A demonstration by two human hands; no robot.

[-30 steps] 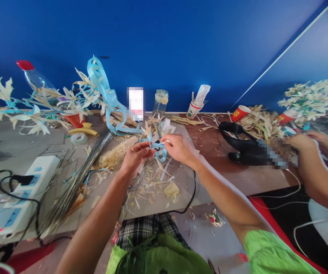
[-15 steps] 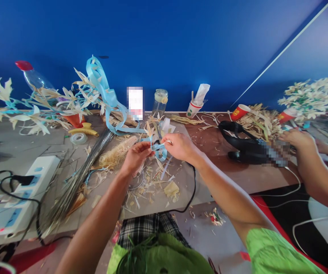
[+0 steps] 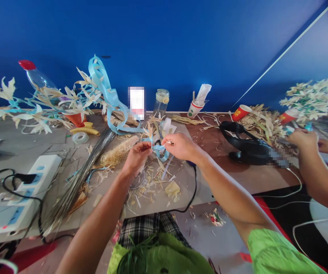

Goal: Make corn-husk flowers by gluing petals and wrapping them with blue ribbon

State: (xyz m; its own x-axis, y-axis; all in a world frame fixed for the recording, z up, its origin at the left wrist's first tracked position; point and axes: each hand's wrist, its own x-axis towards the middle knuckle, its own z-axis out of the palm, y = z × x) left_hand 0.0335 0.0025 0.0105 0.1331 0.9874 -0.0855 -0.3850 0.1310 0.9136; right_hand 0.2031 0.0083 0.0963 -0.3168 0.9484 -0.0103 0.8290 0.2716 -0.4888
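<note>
My left hand is closed in a pinch at the base of a pale corn-husk flower, whose petals point up. Light blue ribbon loops below and between my two hands. Closed on this ribbon is my right hand, thumb and forefinger pressed together, with a small white tip showing at the fingers. The ribbon runs back left to a large hanging coil. A corn cob lies beside my left hand. Husk scraps litter the table under both hands.
Left are a wire bundle, a tape roll, a power strip and a ribbon-wrapped husk branch. Behind stand a glass jar and a paper cup. Right, a black strapped device lies near a co-worker's hands.
The view has shifted slightly, so everything sits a little further right. My hands keep nearly the same pinch; the ribbon loop between them has changed shape slightly.
</note>
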